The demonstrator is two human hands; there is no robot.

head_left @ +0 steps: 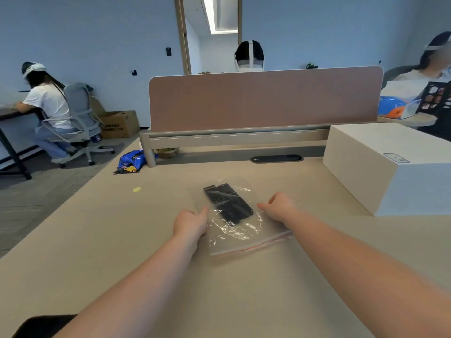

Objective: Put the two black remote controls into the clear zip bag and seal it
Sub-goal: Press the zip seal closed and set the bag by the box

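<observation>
Pinning the clear zip bag flat on the desk, one hand at each side edge.

Left hand sits at the bag's 9 o'clock, right hand at 3 o'clock, both loosely curled, fingertips touching plastic; whether they actually pinch it can't be told. Two black remote controls lie side by side inside, toward 12 o'clock. Zip strip at 6 o'clock looks unpressed, so sealing likely remains. Forearms stretched forward, wrists low, probably to hold the bag taut.

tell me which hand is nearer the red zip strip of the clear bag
Right. The right hand sits above the red zip strip's right end; the left hand is off its left end.
</observation>
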